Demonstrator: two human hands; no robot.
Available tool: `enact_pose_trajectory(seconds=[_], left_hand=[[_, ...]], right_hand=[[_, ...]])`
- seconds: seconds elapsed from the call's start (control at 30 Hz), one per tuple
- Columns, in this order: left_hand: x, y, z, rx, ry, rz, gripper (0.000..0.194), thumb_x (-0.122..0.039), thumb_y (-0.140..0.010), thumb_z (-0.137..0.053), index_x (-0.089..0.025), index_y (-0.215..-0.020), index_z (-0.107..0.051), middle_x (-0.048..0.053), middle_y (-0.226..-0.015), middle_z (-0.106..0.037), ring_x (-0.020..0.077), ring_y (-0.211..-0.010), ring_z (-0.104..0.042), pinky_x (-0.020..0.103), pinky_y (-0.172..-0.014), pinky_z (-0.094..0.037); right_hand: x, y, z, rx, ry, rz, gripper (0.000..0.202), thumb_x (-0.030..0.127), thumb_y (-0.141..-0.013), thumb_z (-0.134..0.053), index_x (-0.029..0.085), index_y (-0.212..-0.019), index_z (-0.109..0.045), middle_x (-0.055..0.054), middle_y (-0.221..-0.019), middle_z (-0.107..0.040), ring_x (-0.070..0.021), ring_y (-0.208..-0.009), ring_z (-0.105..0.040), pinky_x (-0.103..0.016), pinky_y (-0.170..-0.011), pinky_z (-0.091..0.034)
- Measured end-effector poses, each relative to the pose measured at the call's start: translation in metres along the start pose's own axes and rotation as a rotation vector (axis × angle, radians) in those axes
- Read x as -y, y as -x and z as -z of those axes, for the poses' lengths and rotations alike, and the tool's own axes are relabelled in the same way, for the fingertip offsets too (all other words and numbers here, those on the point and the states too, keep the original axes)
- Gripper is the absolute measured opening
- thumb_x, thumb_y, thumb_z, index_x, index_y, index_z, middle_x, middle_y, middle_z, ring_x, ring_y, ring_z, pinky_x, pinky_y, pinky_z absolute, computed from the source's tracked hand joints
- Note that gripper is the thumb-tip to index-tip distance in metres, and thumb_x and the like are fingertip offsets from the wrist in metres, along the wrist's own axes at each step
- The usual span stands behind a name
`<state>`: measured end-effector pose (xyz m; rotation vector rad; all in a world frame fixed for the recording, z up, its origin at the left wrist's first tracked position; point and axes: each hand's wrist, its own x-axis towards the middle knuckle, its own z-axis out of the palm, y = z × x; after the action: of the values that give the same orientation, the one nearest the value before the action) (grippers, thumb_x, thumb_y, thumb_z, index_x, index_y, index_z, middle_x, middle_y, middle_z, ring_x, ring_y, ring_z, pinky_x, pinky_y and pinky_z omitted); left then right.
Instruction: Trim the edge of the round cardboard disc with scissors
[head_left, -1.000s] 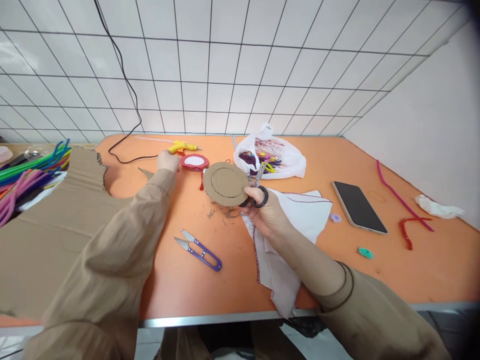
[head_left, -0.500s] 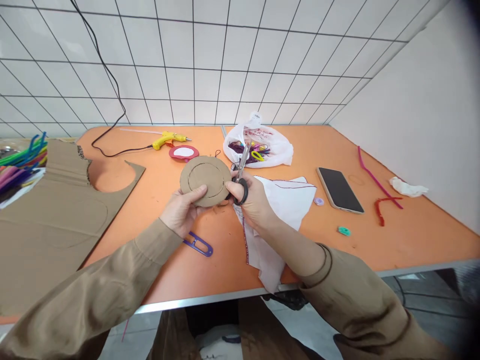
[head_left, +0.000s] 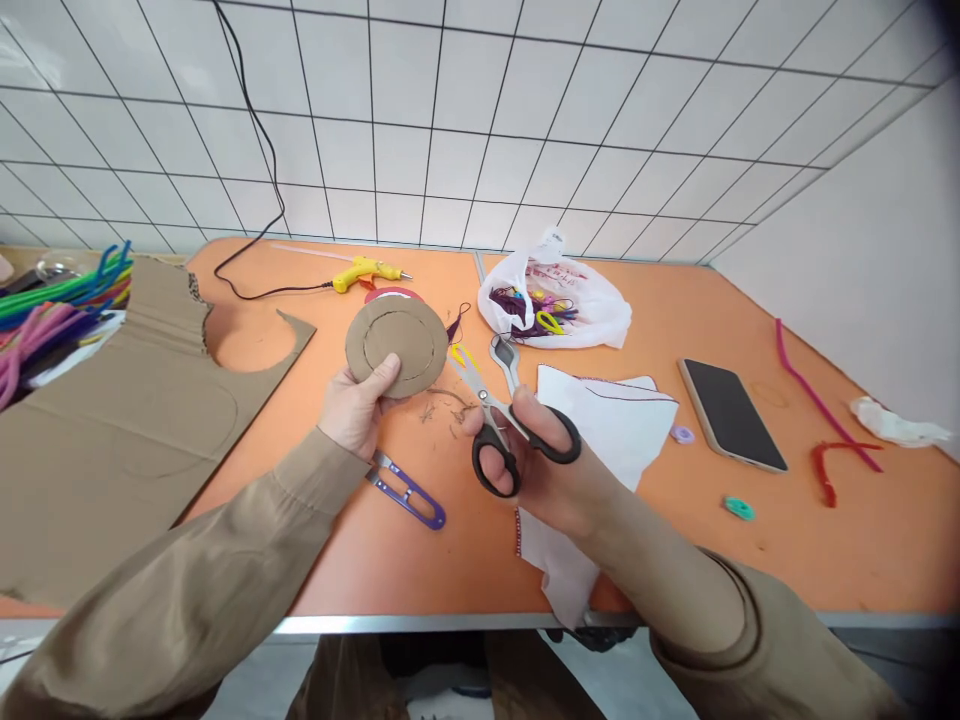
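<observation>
My left hand (head_left: 358,402) grips a round cardboard disc (head_left: 397,345) at its lower edge, the thumb lying on its face. A smaller circle is marked or cut inside the disc's rim. My right hand (head_left: 544,470) holds black-handled scissors (head_left: 486,400), fingers through the loops and blades spread apart. The blades point up and left, just right of the disc and apart from it. Below lies a purple thread snipper or cutter (head_left: 409,492) on the orange table. A white cloth (head_left: 607,420) with dark red stitched edges lies partly hidden under my right hand and forearm.
A large cardboard sheet (head_left: 97,470) with a round cut-out covers the left side, near colourful pipe cleaners (head_left: 67,300). A yellow glue gun (head_left: 367,272) and a white plastic bag (head_left: 592,310) with threads sit at the back. A phone (head_left: 733,413) lies on the right.
My right hand has moved down and away from the disc, and the scissors have swung open. My left hand still holds the disc. The camera view has turned somewhat left.
</observation>
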<state>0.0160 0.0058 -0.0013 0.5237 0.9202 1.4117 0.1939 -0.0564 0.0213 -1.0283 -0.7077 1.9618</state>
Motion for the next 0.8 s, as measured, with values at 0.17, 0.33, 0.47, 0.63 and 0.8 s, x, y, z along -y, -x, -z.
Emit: enact_pose_trajectory(seconds=[0.17, 0.33, 0.47, 0.63, 0.8], left_hand=[[0.002, 0.000, 0.000, 0.020, 0.004, -0.012, 0.050, -0.028, -0.041, -0.096, -0.015, -0.084, -0.076, 0.005, -0.081, -0.077, 0.0175, -0.068, -0.071, 0.024, -0.058, -0.059], [0.004, 0.002, -0.002, 0.050, -0.021, -0.025, 0.045, -0.030, -0.044, -0.095, -0.015, -0.082, -0.075, 0.005, -0.083, -0.077, 0.0176, -0.069, -0.070, 0.025, -0.058, -0.057], [0.006, 0.001, 0.000, 0.068, -0.020, -0.048, 0.045, -0.030, -0.046, -0.094, -0.015, -0.084, -0.076, 0.005, -0.085, -0.077, 0.0175, -0.072, -0.070, 0.027, -0.060, -0.057], [0.011, 0.004, -0.002, 0.080, -0.001, -0.067, 0.039, -0.027, -0.045, -0.094, -0.015, -0.077, -0.075, 0.004, -0.083, -0.077, 0.0167, -0.073, -0.069, 0.028, -0.066, -0.057], [0.015, 0.004, 0.003, 0.115, -0.093, -0.137, 0.033, -0.029, -0.052, -0.092, -0.016, -0.077, -0.075, 0.004, -0.086, -0.076, 0.0174, -0.077, -0.068, 0.028, -0.068, -0.056]], right_hand=[[-0.012, 0.002, 0.001, 0.147, -0.030, -0.083, 0.054, 0.067, -0.069, -0.071, 0.014, -0.082, -0.070, 0.000, -0.052, -0.062, -0.0090, -0.041, -0.051, -0.019, -0.041, -0.035], [-0.015, 0.000, 0.000, 0.180, -0.120, -0.105, 0.053, 0.065, -0.069, -0.073, 0.014, -0.083, -0.071, 0.000, -0.054, -0.063, -0.0081, -0.043, -0.053, -0.017, -0.043, -0.038], [-0.014, -0.002, 0.000, 0.194, -0.175, -0.125, 0.050, 0.061, -0.068, -0.076, 0.013, -0.083, -0.071, 0.000, -0.056, -0.065, -0.0074, -0.044, -0.055, -0.016, -0.045, -0.040], [-0.017, -0.002, 0.000, 0.191, -0.215, -0.126, 0.048, 0.062, -0.067, -0.077, 0.016, -0.080, -0.068, 0.001, -0.061, -0.065, -0.0089, -0.051, -0.060, -0.017, -0.047, -0.044], [-0.020, -0.003, 0.000, 0.164, -0.151, -0.089, 0.049, 0.064, -0.070, -0.074, 0.017, -0.080, -0.067, 0.001, -0.061, -0.064, -0.0088, -0.050, -0.058, -0.017, -0.045, -0.042]])
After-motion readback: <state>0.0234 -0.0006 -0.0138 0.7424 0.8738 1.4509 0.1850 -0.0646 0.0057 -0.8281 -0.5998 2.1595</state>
